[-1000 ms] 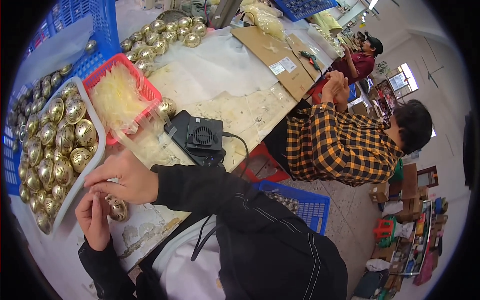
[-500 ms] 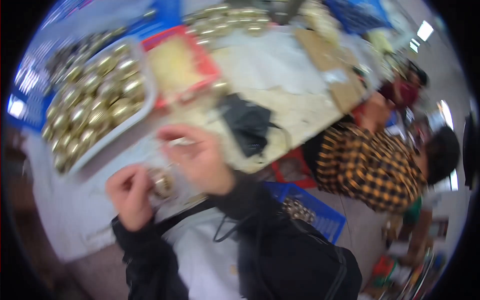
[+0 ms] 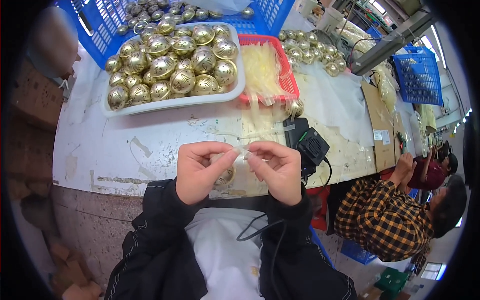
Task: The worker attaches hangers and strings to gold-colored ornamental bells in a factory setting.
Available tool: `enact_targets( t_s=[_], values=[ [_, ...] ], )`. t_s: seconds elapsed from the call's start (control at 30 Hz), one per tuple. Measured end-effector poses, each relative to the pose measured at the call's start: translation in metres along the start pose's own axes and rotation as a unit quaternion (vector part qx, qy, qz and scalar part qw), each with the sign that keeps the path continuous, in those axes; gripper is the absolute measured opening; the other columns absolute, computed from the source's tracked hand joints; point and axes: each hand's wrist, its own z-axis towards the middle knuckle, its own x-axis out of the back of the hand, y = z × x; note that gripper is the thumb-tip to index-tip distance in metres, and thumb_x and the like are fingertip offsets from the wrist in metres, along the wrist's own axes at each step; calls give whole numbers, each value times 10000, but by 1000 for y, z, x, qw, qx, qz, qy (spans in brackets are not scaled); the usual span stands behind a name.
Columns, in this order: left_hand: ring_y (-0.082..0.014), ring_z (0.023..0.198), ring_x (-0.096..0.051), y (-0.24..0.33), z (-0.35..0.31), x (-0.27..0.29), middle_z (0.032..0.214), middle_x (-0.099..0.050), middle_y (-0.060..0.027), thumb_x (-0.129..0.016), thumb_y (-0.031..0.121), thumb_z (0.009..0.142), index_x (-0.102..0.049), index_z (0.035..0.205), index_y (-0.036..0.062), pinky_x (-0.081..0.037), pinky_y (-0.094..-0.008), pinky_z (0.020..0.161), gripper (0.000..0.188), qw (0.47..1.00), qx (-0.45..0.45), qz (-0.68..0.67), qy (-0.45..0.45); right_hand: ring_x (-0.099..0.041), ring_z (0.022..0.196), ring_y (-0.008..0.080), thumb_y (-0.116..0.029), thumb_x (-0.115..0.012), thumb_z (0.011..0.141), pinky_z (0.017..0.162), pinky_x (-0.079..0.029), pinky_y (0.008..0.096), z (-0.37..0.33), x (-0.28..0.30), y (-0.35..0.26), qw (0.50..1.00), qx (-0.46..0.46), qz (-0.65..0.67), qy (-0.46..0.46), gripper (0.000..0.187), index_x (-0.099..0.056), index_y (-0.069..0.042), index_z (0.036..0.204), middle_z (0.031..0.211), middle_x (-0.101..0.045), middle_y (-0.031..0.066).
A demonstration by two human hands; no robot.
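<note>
My left hand (image 3: 202, 170) and my right hand (image 3: 277, 170) meet at the table's front edge. Both pinch a small clear plastic bag (image 3: 243, 151) between thumbs and forefingers. Just beneath the fingers a shiny gold ball (image 3: 225, 176) with engraved lines shows, partly hidden by my left hand. It seems to hang inside the bag, though the thin film is hard to make out. Right of my right hand stands a black device (image 3: 312, 146) with a round vent and a cord.
A white tray (image 3: 172, 104) heaped with gold balls stands ahead, beside a red basket (image 3: 296, 91) of clear plastic bags. Behind is a blue crate (image 3: 94, 37) with more balls. Silvery-gold balls (image 3: 310, 46) lie farther right. A co-worker in a checked shirt (image 3: 382, 215) sits at right.
My hands were apart, the left beside the gold ball and the right raised with something whitish. Now they have come together on the bag. The view has turned and sharpened.
</note>
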Motion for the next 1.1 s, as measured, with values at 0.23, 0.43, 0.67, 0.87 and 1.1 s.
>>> enact_targets(
  t_s=[0.23, 0.43, 0.67, 0.87, 1.1],
  values=[
    [-39, 642, -555, 4, -4, -4, 764, -679, -21, -658, 44, 936, -716, 999, -55, -425, -195, 562, 131, 997, 10, 67, -42, -545, 621, 59, 89, -687, 844, 513, -392, 194, -2, -1, -6, 994, 81, -68, 5, 182, -703, 65, 1024, 878, -667, 83],
    [-31, 645, -501, 14, -8, -1, 725, -636, 5, -653, 43, 936, -712, 1018, -56, -393, -204, 570, 141, 987, -15, 131, -90, -518, 588, 57, 95, -687, 841, 487, -348, 200, -6, 6, -1, 997, 66, -48, 14, 102, -717, 66, 933, 868, -662, 90],
    [-30, 557, -456, 10, -10, 1, 609, -576, 18, -669, 45, 921, -714, 963, -66, -364, -222, 497, 127, 971, -98, 213, -53, -638, 818, 118, 35, -738, 833, 658, -491, 222, -5, 3, 4, 1000, -5, 15, -2, 80, -732, 55, 910, 904, -700, 93],
    [-42, 566, -494, 12, -11, 6, 612, -601, -17, -663, 41, 923, -721, 949, -64, -386, -223, 511, 123, 970, -102, 217, -32, -492, 529, 63, 81, -676, 856, 452, -342, 195, -1, -15, -1, 1000, -13, -12, 24, 67, -703, 85, 917, 813, -658, 91],
    [-106, 537, -552, 13, -9, 10, 635, -652, -109, -679, 59, 889, -710, 878, -56, -432, -259, 517, 120, 961, -100, 255, -31, -597, 666, 87, 48, -719, 840, 532, -456, 217, 0, -13, 2, 992, 54, -111, 21, 65, -719, 75, 899, 858, -693, 95]
  ],
)
